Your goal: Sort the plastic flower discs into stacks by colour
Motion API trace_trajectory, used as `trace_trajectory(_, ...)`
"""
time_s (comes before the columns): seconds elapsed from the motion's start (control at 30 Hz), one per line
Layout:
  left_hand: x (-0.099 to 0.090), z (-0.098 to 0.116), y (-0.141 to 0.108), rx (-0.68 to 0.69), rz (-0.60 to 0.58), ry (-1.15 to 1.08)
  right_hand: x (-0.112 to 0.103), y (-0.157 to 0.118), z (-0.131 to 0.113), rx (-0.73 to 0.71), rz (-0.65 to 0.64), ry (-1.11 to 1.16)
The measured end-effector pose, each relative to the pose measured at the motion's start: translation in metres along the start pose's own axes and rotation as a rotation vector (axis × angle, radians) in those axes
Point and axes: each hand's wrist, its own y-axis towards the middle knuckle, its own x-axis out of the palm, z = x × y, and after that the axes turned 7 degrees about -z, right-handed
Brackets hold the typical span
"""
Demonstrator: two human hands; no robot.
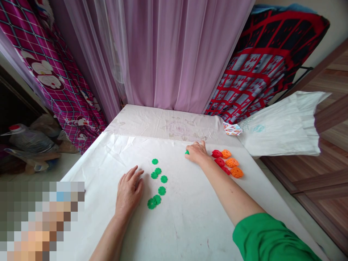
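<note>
My right hand (197, 152) reaches over the far part of the white-covered table, its fingers closed on a green notched disc (186, 152), mostly hidden by them. My left hand (130, 188) rests at the left with fingers stretched out and nothing in it. Just right of it lie several flat green notched discs (161, 190) in a loose curved row, some overlapping. Beside my right wrist sit red pieces (217, 153) in a short column. Next to these, orange clusters (232, 162) form another column.
A white plastic bag (282, 125) and a small patterned box (232, 128) are at the table's right edge. Purple curtains (176, 54) hang behind the white tablecloth (174, 232). Large bottles (29, 137) stand on the floor at left. A blurred patch covers the lower left.
</note>
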Motion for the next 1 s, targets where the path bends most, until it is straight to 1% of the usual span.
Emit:
trace_trajectory(0.13,0.000,-0.001,0.000,-0.002,-0.002,-0.002,-0.005,-0.003,0.002,0.001,-0.001,0.008)
trace_trajectory(0.2,0.000,-0.001,0.000,0.000,-0.001,-0.003,-0.010,-0.007,0.000,0.000,0.039,0.022)
trace_trajectory(0.27,0.000,0.000,0.000,-0.001,0.002,-0.003,-0.015,-0.010,-0.010,-0.029,0.103,0.067)
trace_trajectory(0.3,0.000,0.000,0.000,-0.002,0.003,-0.003,-0.017,-0.012,-0.018,-0.066,0.130,0.106)
trace_trajectory(0.37,-0.001,0.001,0.000,-0.004,0.004,-0.006,-0.019,-0.014,-0.041,-0.167,0.145,0.206)
trace_trajectory(0.43,-0.001,0.001,0.000,-0.004,0.008,-0.010,-0.017,-0.016,-0.069,-0.259,0.095,0.297)
trace_trajectory(0.47,-0.001,0.001,0.000,-0.004,0.010,-0.010,-0.016,-0.016,-0.083,-0.276,0.077,0.322)
trace_trajectory(0.57,0.000,0.001,0.000,0.000,0.012,-0.012,-0.012,-0.014,-0.117,-0.248,0.003,0.314)
trace_trajectory(0.67,0.000,0.000,0.000,0.001,0.010,-0.010,-0.012,-0.012,-0.132,-0.218,-0.041,0.296)
trace_trajectory(0.77,0.000,0.000,0.000,0.000,0.014,-0.006,-0.012,-0.012,-0.133,-0.210,-0.069,0.308)
trace_trajectory(0.87,0.000,0.000,0.001,0.001,0.008,0.001,-0.010,-0.015,-0.124,-0.220,-0.082,0.351)
trace_trajectory(0.93,0.000,-0.001,0.001,0.001,0.004,0.006,-0.009,-0.017,-0.109,-0.221,-0.054,0.408)
trace_trajectory(1.0,0.000,-0.001,0.000,0.004,0.006,0.010,-0.010,-0.018,-0.084,-0.181,0.013,0.466)
